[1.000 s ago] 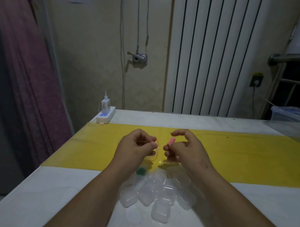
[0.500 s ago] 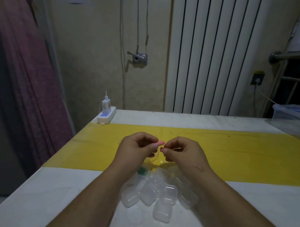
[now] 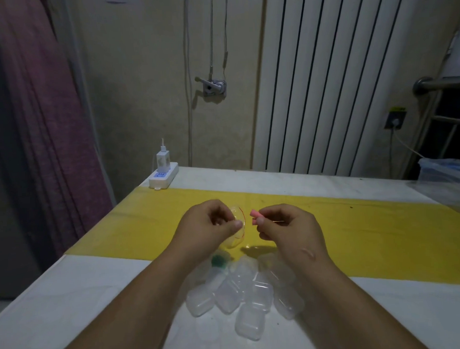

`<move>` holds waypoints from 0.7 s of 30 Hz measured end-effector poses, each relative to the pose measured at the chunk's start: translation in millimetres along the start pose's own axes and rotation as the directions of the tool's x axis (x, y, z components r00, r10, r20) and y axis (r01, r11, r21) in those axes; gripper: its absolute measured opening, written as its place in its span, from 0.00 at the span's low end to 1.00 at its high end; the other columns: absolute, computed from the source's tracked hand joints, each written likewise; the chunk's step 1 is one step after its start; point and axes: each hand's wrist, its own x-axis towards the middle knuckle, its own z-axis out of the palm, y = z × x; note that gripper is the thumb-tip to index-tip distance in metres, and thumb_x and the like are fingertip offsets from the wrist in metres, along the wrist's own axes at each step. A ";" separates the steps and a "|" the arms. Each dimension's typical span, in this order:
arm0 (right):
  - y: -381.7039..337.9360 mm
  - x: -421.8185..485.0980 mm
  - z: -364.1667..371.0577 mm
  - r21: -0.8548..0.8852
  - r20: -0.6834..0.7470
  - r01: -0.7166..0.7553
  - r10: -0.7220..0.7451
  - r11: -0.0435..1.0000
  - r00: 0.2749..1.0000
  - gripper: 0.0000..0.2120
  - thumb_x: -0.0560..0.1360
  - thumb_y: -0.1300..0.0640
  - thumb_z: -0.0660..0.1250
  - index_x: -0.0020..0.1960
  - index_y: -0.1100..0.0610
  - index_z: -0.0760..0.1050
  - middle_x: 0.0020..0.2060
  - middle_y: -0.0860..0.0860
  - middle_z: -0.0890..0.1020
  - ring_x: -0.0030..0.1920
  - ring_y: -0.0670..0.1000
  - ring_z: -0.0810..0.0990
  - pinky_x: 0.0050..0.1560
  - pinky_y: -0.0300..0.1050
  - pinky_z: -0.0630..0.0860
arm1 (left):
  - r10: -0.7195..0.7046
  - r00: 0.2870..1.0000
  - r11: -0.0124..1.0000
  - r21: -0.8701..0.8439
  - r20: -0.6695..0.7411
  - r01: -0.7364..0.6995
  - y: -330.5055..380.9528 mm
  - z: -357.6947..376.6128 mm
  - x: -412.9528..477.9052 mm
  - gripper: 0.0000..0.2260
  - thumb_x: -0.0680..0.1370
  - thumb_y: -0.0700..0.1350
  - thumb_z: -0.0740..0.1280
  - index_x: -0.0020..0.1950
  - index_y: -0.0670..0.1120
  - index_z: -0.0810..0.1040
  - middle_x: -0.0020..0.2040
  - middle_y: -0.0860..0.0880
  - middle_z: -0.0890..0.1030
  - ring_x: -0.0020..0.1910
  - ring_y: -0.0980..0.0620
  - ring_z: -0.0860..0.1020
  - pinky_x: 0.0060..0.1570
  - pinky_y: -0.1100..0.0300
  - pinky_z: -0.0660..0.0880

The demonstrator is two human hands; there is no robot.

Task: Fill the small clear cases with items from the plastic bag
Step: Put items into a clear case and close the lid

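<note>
My left hand holds a small clear plastic bag with a red line along its opening, above the yellow strip. To its right, my right hand pinches a small pink item at its fingertips, a short gap from the bag's mouth. Several small clear cases lie in a heap on the white table between my forearms. A small green thing sits at the heap's far left edge, partly behind my left wrist.
A yellow strip runs across the white table. A white power strip with a charger stands at the far left corner. A clear plastic container sits at the far right. A radiator and wall lie behind.
My hands met half a second ago with the pink item at the bag's mouth. Now my right hand has drawn right, pinching the pink item clear of the bag.
</note>
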 end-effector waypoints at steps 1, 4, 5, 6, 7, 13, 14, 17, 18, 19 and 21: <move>0.1 0.3 -0.5 -0.001 -0.006 -0.004 0.004 1.000 1.000 0.03 0.70 0.55 0.76 0.43 0.53 0.84 0.36 0.50 0.86 0.37 0.48 0.84 0.48 0.57 0.82 | 0.031 0.999 0.994 0.105 0.035 -0.034 -2.5 -1.6 0.5 0.09 0.69 0.47 0.78 0.34 0.50 0.78 0.33 0.50 0.80 0.32 0.57 0.74 0.35 0.58 0.72; 1.3 -0.2 0.7 -0.017 -0.003 -0.013 0.013 1.000 1.000 0.02 0.70 0.55 0.76 0.42 0.52 0.83 0.35 0.50 0.86 0.36 0.49 0.84 0.47 0.59 0.82 | 0.045 0.973 0.933 0.339 0.225 -0.121 -4.4 -5.5 -0.7 0.14 0.63 0.62 0.75 0.30 0.55 0.78 0.32 0.55 0.79 0.34 0.59 0.75 0.38 0.57 0.71; 1.4 -0.6 1.3 -0.021 -0.002 -0.016 0.016 1.000 1.000 0.02 0.70 0.55 0.76 0.42 0.52 0.83 0.35 0.50 0.86 0.36 0.49 0.84 0.47 0.59 0.82 | 0.023 0.958 0.906 0.398 0.287 -0.142 -3.0 -6.1 -2.1 0.15 0.62 0.66 0.73 0.31 0.55 0.79 0.33 0.55 0.80 0.37 0.61 0.75 0.40 0.59 0.70; 1.5 -1.0 1.8 -0.024 -0.002 -0.020 0.020 1.000 1.000 0.03 0.70 0.55 0.76 0.42 0.53 0.83 0.35 0.50 0.86 0.36 0.49 0.84 0.47 0.59 0.82 | -0.007 0.943 0.879 0.451 0.334 -0.153 -1.2 -6.3 -3.7 0.16 0.63 0.67 0.73 0.34 0.55 0.81 0.35 0.55 0.80 0.39 0.61 0.75 0.42 0.60 0.69; 1.6 -1.4 2.1 -0.029 -0.003 -0.023 0.023 0.999 1.000 0.03 0.70 0.55 0.76 0.42 0.52 0.83 0.35 0.50 0.86 0.36 0.50 0.84 0.47 0.58 0.82 | -0.035 0.931 0.859 0.488 0.363 -0.158 0.6 -6.4 -5.2 0.16 0.63 0.67 0.73 0.36 0.55 0.82 0.37 0.55 0.81 0.40 0.62 0.76 0.44 0.59 0.71; -0.4 -1.9 1.4 -0.043 -0.030 -0.033 0.032 0.999 0.999 0.02 0.71 0.56 0.75 0.41 0.53 0.82 0.34 0.49 0.85 0.35 0.49 0.83 0.46 0.56 0.82 | -0.024 0.891 0.927 0.344 0.453 -0.150 2.6 -5.8 -7.6 0.11 0.66 0.55 0.78 0.39 0.52 0.80 0.35 0.61 0.79 0.35 0.62 0.75 0.42 0.58 0.75; -1.2 -2.0 0.3 -0.038 -0.038 -0.036 0.035 0.999 0.999 0.02 0.72 0.57 0.75 0.41 0.54 0.82 0.34 0.49 0.85 0.34 0.48 0.83 0.45 0.55 0.82 | -0.009 0.894 0.951 0.279 0.447 -0.130 1.7 -5.7 -7.3 0.10 0.67 0.52 0.78 0.39 0.52 0.79 0.34 0.62 0.78 0.34 0.63 0.74 0.42 0.59 0.73; -3.9 -2.5 -2.0 -0.008 -0.053 -0.046 0.045 0.999 0.998 0.02 0.72 0.62 0.73 0.42 0.58 0.80 0.32 0.49 0.84 0.32 0.46 0.80 0.39 0.49 0.81 | 0.006 0.936 0.997 0.066 0.351 -0.031 0.8 -6.9 -6.0 0.08 0.70 0.46 0.77 0.45 0.55 0.81 0.38 0.58 0.81 0.37 0.59 0.78 0.45 0.58 0.76; -4.4 -2.9 -2.2 0.001 -0.054 -0.049 0.049 0.999 0.997 0.03 0.72 0.64 0.72 0.43 0.59 0.78 0.32 0.49 0.83 0.31 0.46 0.80 0.37 0.48 0.79 | -0.001 0.949 0.999 -0.031 0.316 0.011 1.4 -7.5 -6.1 0.08 0.72 0.44 0.76 0.47 0.56 0.83 0.40 0.55 0.82 0.37 0.57 0.79 0.42 0.58 0.76; -4.6 -3.3 -2.5 0.009 -0.056 -0.053 0.053 0.999 0.997 0.05 0.72 0.64 0.71 0.43 0.58 0.76 0.31 0.50 0.83 0.30 0.46 0.79 0.36 0.47 0.77 | -0.015 0.957 0.990 -0.127 0.291 0.054 2.6 -7.8 -6.5 0.08 0.74 0.41 0.74 0.49 0.53 0.84 0.41 0.52 0.82 0.35 0.55 0.79 0.39 0.59 0.77; -4.8 -2.9 -3.4 0.018 -0.058 -0.061 0.062 0.998 0.996 0.05 0.74 0.64 0.69 0.44 0.55 0.74 0.31 0.50 0.82 0.29 0.47 0.77 0.33 0.46 0.75 | -0.052 0.964 0.959 -0.256 0.260 0.120 5.7 -9.0 -7.4 0.06 0.77 0.38 0.70 0.51 0.47 0.84 0.43 0.47 0.81 0.33 0.52 0.78 0.35 0.60 0.77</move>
